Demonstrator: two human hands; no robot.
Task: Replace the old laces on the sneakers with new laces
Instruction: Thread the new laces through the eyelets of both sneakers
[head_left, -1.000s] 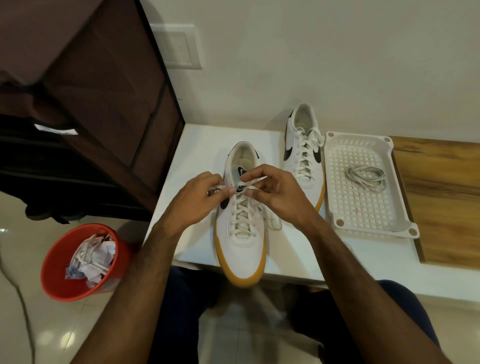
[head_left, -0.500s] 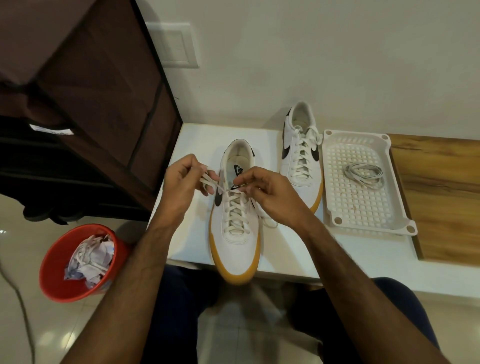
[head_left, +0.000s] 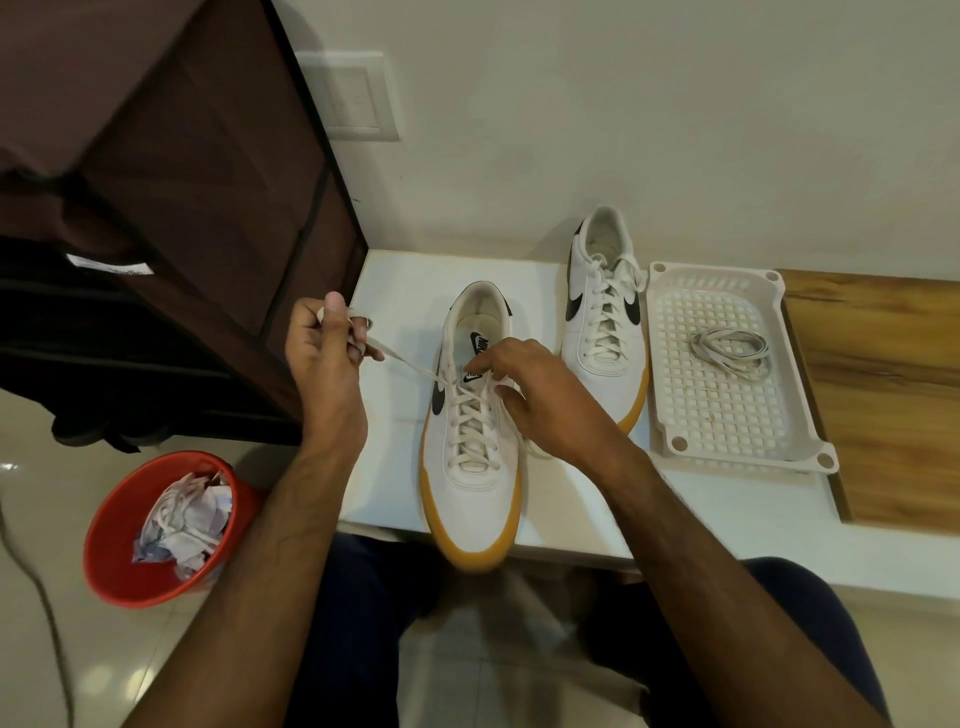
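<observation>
Left hand, fist closed, grips a lace end drawn taut from the near sneaker. Right hand covers the upper eyelets, fingertips pinching there; what they pinch is hidden. Beyond it: second sneaker, then coiled laces in a tray.

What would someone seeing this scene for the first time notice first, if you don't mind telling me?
Most likely the near sneaker with its yellow sole, at the white table's front edge, where the left hand pulls a white lace out sideways while the right hand rests on the tongue. Next, the bright red bin of crumpled paper on the floor at left, and the coiled lace in the white tray at right.
</observation>
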